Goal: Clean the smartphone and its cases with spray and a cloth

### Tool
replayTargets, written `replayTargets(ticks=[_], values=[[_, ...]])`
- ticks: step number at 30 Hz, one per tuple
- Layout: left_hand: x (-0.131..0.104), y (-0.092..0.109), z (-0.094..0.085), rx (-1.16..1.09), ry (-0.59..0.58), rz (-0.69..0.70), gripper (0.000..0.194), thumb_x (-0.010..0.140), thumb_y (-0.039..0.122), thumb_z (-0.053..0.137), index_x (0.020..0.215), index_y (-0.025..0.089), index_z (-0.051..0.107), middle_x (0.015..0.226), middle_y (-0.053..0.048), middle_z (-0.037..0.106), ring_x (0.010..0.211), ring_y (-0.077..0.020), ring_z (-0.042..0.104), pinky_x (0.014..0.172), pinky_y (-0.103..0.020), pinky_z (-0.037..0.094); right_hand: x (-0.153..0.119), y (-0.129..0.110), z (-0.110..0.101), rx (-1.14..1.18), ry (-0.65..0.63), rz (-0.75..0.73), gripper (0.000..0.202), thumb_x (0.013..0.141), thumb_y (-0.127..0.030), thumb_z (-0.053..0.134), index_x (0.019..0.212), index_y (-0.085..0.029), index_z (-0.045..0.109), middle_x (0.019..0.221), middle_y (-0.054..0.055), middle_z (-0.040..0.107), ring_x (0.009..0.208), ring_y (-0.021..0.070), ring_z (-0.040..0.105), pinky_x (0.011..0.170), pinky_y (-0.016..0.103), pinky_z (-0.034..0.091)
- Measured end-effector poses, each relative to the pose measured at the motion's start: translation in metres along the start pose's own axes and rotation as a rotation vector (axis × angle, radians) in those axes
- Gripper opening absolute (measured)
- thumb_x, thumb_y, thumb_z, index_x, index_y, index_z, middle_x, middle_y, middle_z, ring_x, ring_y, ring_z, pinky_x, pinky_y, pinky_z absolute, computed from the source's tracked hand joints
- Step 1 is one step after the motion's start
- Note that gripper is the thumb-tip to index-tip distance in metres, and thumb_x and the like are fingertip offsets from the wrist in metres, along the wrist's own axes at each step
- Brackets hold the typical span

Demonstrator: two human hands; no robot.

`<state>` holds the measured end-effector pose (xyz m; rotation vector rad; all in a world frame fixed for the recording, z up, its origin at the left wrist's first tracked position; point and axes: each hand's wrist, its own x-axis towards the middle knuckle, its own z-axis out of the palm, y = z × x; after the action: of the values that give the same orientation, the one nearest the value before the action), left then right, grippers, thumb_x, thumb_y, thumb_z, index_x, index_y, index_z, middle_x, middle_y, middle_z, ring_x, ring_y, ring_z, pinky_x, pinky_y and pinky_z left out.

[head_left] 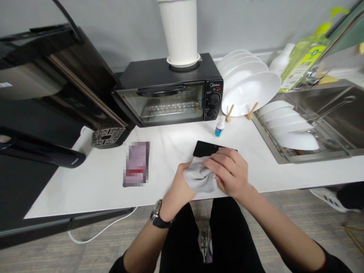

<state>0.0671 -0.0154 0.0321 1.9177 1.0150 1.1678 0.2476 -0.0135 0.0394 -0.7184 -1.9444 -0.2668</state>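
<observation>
A light grey cloth [200, 176] is bunched between my two hands just above the counter's front edge. My left hand [181, 185] is closed on its left side, with a watch on the wrist. From the other side the bent fingers of my right hand [229, 171] press on the cloth. Whether anything is wrapped inside it I cannot tell. Just behind the hands a flat black slab [205, 149] lies on the counter, partly covered by them. A small white bottle with a blue label [219, 127] stands upright beyond it.
A phone-like, blurred-out flat object [136, 163] lies at left on the white counter [167, 146]. Behind are a toaster oven [170, 98] bearing a white pot [182, 30], a drinks machine [85, 83], and racked plates [250, 93]. Bowls [295, 138] stand by the sink [338, 113] at right.
</observation>
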Motion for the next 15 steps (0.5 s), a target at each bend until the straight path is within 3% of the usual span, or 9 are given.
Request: replayTargets(ticks=[1,3,6,8,10,12,13,15], values=[[0.01,0.0,-0.006,-0.035,-0.08,0.056,0.031,0.086,0.03,0.073,0.064,0.022,0.052,0.062,0.0,0.064,0.056,-0.0144,0.057,0.057,-0.027,0.051,0.003,0.007,-0.001,0.066,-0.006,0.008,0.038,0.109,-0.025,0.047,0.141,-0.026,0.066,0.108,0.007,0.08,0.102,0.0231,0.072,0.09,0.041,0.062],[0.033,-0.002,-0.016,-0.079,-0.058,0.008,0.016,0.09,0.025,0.071,0.082,0.022,0.058,0.076,0.001,0.07,0.064,-0.0134,0.061,0.063,-0.025,0.051,0.011,0.021,0.001,0.191,-0.008,0.085,0.042,0.107,-0.019,0.048,0.145,-0.029,0.065,0.116,0.005,0.081,0.105,0.0211,0.075,0.088,0.037,0.064],[0.068,-0.013,-0.015,-0.177,0.09,-0.033,0.036,0.085,0.038,0.083,0.101,0.024,0.054,0.096,-0.002,0.069,0.084,-0.0171,0.067,0.075,-0.026,0.055,0.022,0.035,0.018,0.333,0.102,0.403,0.031,0.107,-0.028,0.054,0.129,-0.03,0.076,0.115,0.003,0.082,0.1,0.021,0.078,0.085,0.036,0.064],[0.081,-0.026,-0.005,-0.299,0.117,-0.027,0.043,0.086,0.046,0.08,0.112,0.025,0.053,0.108,-0.005,0.068,0.096,-0.0201,0.069,0.081,-0.029,0.058,0.027,0.041,0.037,0.469,0.24,0.687,0.025,0.104,-0.042,0.062,0.108,-0.026,0.081,0.094,0.002,0.082,0.08,0.0189,0.075,0.07,0.031,0.062],[0.086,-0.041,0.006,-0.463,0.11,-0.151,0.048,0.09,0.044,0.076,0.127,0.028,0.05,0.107,-0.005,0.068,0.081,-0.0183,0.069,0.064,-0.028,0.058,0.029,0.049,0.058,0.653,0.332,0.894,0.032,0.099,-0.052,0.068,0.086,-0.023,0.075,0.069,-0.003,0.071,0.058,0.0141,0.063,0.053,0.025,0.053],[0.083,-0.053,0.014,-0.56,0.143,-0.278,0.045,0.095,0.04,0.07,0.133,0.029,0.049,0.108,-0.003,0.068,0.069,-0.0153,0.065,0.056,-0.027,0.056,0.03,0.057,0.075,0.804,0.34,0.972,0.039,0.095,-0.056,0.069,0.076,-0.023,0.066,0.061,-0.005,0.061,0.05,0.0112,0.054,0.047,0.023,0.045],[0.081,-0.057,0.016,-0.57,0.184,-0.298,0.042,0.097,0.039,0.068,0.134,0.029,0.051,0.112,-0.004,0.069,0.073,-0.0157,0.068,0.06,-0.028,0.058,0.03,0.062,0.083,0.847,0.328,0.97,0.039,0.095,-0.057,0.069,0.076,-0.023,0.064,0.063,-0.005,0.062,0.051,0.0112,0.054,0.047,0.023,0.045],[0.079,-0.063,0.017,-0.537,0.274,-0.278,0.039,0.099,0.038,0.066,0.136,0.029,0.055,0.131,-0.005,0.068,0.104,-0.0204,0.072,0.086,-0.033,0.062,0.031,0.068,0.093,0.87,0.304,0.938,0.033,0.096,-0.055,0.067,0.085,-0.024,0.065,0.071,-0.004,0.067,0.056,0.013,0.061,0.051,0.025,0.049]])
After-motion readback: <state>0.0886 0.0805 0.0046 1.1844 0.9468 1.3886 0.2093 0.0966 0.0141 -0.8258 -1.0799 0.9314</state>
